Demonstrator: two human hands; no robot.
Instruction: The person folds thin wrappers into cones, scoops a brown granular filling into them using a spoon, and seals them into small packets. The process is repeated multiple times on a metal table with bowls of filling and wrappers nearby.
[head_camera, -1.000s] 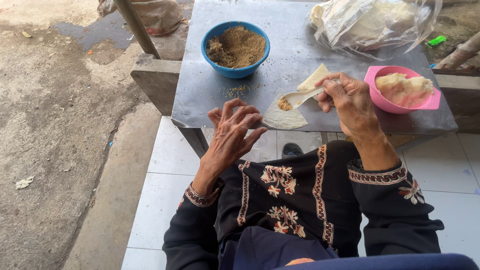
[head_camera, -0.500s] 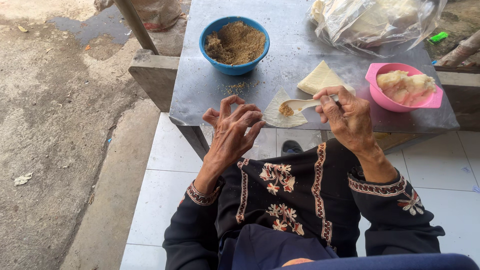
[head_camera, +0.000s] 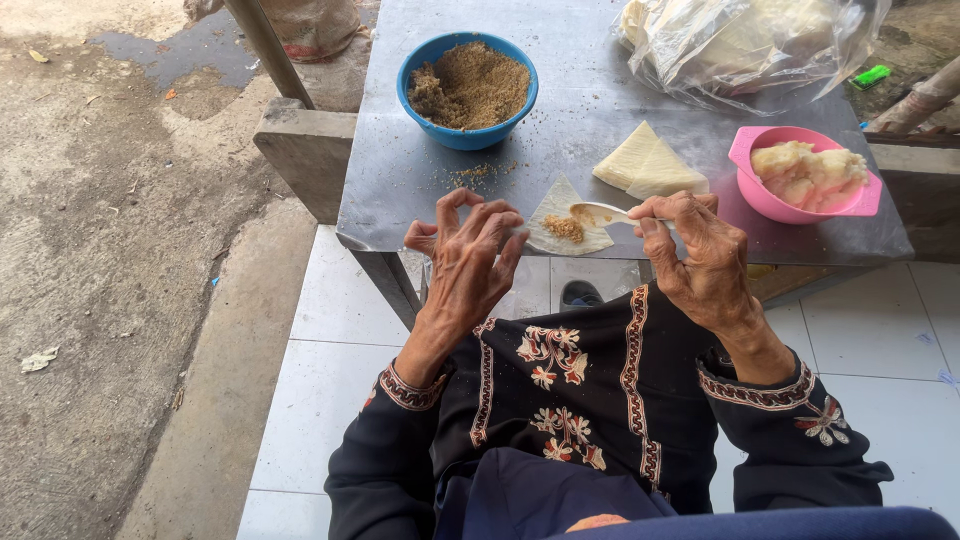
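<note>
1. Outdoors, a grey metal table (head_camera: 400, 170) is set over white tiles beside rough concrete.
2. Left hand (head_camera: 467, 262) is curled half open, fingertips touching the thin wrapper (head_camera: 560, 212) at the table's near edge.
3. Right hand (head_camera: 703, 252) is pinched on a spoon (head_camera: 600, 212) over the brown filling.
4. Since earlier, the wrapper is shifted slightly left.
5. A crumpled clear plastic bag (head_camera: 750, 45) is seen at back right, blue bowl (head_camera: 468, 90) behind, pink bowl (head_camera: 805, 175) right.
</note>
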